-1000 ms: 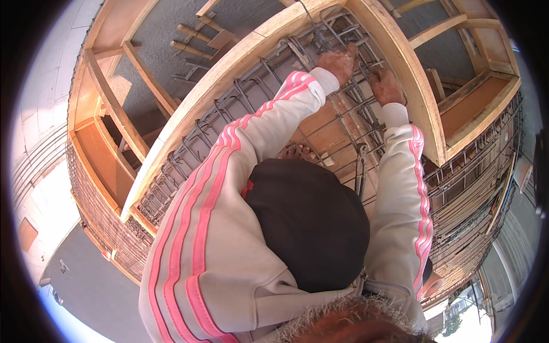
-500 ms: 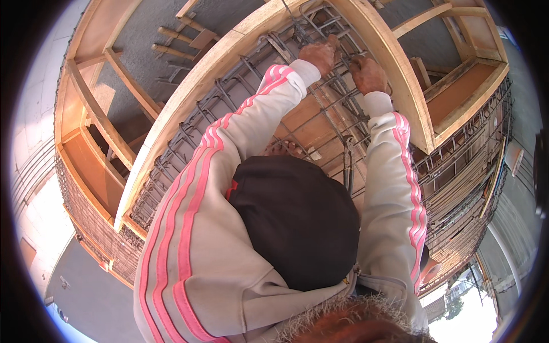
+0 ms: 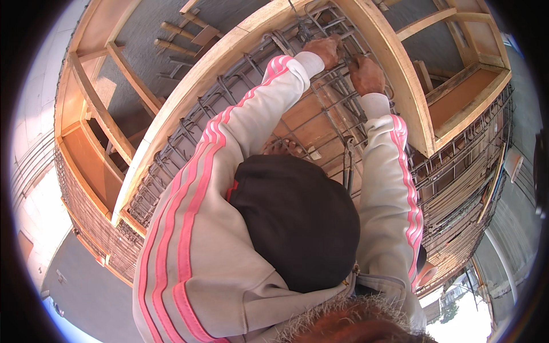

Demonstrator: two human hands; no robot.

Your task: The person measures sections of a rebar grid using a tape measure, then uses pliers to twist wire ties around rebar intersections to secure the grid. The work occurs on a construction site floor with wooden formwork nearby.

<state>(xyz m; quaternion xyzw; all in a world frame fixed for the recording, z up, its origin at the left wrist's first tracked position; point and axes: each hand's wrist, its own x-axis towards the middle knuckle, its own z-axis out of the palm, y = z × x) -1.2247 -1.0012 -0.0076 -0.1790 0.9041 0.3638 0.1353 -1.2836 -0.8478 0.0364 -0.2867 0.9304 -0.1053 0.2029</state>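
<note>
Both my hands are at the far end of a steel bar cage (image 3: pixel 329 106) lying between wooden boards. My left hand (image 3: pixel 323 51) is closed among the bars, its fingers bent. Close by on its right, my right hand (image 3: pixel 367 75) is also closed, fingers curled downward near the bars. What either hand grips is hidden. Nearer to me, a dark metal tool with two long legs, like pincers (image 3: pixel 349 154), stands among the bars. Bare toes (image 3: pixel 282 147) show on the brown panel under the cage, beside dark cloth (image 3: pixel 294 223).
Curved-looking wooden boards (image 3: pixel 211 60) (image 3: pixel 400 74) flank the cage. Beyond the left board lie several wooden-handled tools (image 3: pixel 177 31). Timber frames (image 3: pixel 94 166) (image 3: pixel 469 97) stand on both sides. More stacked bars (image 3: pixel 457 188) lie to the right.
My left hand has shifted slightly up and left, with its fingers still bent. My right hand stays nearly in place. The view has shifted a little; the tool stands where it was.
</note>
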